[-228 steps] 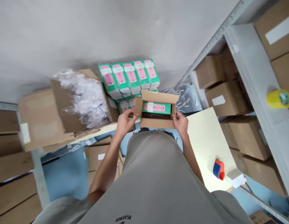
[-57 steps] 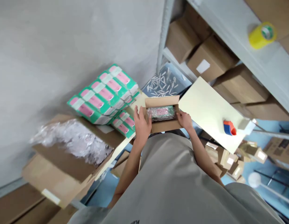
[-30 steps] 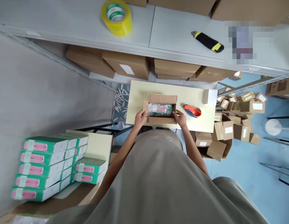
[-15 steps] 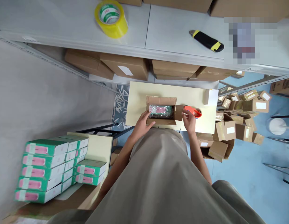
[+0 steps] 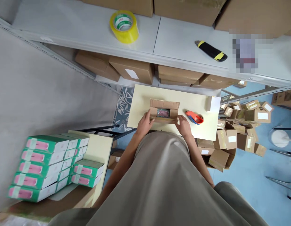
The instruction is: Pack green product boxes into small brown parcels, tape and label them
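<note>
A small cardboard box (image 5: 164, 103) sits on the cream table, its back flap raised and both end flaps folded inward. Between those flaps shows a pink and green packaged box (image 5: 163, 113) in clear bubble wrap. My left hand (image 5: 144, 124) grips the left end, fingers along the side and thumb near the front corner. At the right front corner, my right hand (image 5: 183, 126) holds the cardboard with its fingertips. Just right of the box lies an orange and blue tape dispenser (image 5: 194, 117).
The cream table (image 5: 140, 97) also bears a white box (image 5: 213, 104). Above it, a grey shelf (image 5: 145, 39) carries yellow tape (image 5: 124, 26) and a utility knife (image 5: 211, 51). Green and pink boxes (image 5: 39, 157) are stacked lower left. Cardboard boxes (image 5: 251, 110) crowd the floor at right.
I have turned from the stacked green boxes to the cream table, bringing the box along. The inner box is now in bubble wrap. Both end flaps have been folded in.
</note>
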A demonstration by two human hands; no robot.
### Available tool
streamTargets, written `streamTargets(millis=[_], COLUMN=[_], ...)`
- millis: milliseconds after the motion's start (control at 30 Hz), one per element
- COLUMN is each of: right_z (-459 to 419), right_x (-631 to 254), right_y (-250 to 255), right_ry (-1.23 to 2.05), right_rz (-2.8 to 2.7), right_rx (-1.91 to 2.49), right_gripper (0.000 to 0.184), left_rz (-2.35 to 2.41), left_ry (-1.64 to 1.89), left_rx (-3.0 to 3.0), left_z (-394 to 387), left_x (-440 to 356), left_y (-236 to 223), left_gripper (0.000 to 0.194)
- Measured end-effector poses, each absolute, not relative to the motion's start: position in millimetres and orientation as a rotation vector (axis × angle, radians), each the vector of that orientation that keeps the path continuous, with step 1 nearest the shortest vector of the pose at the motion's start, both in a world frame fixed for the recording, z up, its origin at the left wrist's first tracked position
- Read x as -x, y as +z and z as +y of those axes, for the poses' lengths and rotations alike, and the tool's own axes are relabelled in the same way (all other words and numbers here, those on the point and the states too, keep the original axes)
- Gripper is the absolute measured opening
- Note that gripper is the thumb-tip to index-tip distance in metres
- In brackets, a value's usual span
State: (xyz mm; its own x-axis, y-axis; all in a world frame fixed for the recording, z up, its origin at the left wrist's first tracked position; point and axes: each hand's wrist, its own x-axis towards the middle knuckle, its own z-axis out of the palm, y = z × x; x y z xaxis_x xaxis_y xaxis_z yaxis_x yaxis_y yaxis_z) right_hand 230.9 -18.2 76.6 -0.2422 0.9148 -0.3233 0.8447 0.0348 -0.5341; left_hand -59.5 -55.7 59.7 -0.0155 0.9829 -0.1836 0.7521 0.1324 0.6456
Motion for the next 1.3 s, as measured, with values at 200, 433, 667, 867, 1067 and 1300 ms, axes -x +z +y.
streamTargets(millis=[200, 433, 667, 867, 1067, 1300], right_z=[14, 17, 15, -6, -14, -19], right_x=[-234, -228, -228, -238, -234, -287], right_y=[58, 49, 43, 39, 24, 10], right_ry=[0.965, 1.079, 1.09, 0.89, 0.745, 0.597], right_rz=[-1.959, -1.801, -1.633, -1.915, -2.033, -1.823], right_rx=[1.84, 1.628, 1.624, 1.65, 1.688, 2.092], right_gripper=[0.107, 0.115, 0.104, 0.037, 0.032, 0.045], left_rz=[1.784, 1.679, 1.724, 1.771, 1.84, 1.896], left_ry=[0.641, 0.614, 0.636, 0.557, 0.616, 0.733], left_rx=[-1.742, -1.811, -1.752, -1.803, -1.756, -1.638], left_z=[-11, -6, 3, -22, -43, -34], left_x=[65, 68, 70, 73, 57, 59], left_y=[57, 60, 60, 54, 35, 32], left_gripper=[0.113, 0.109, 0.111, 0.031, 0.032, 0.024])
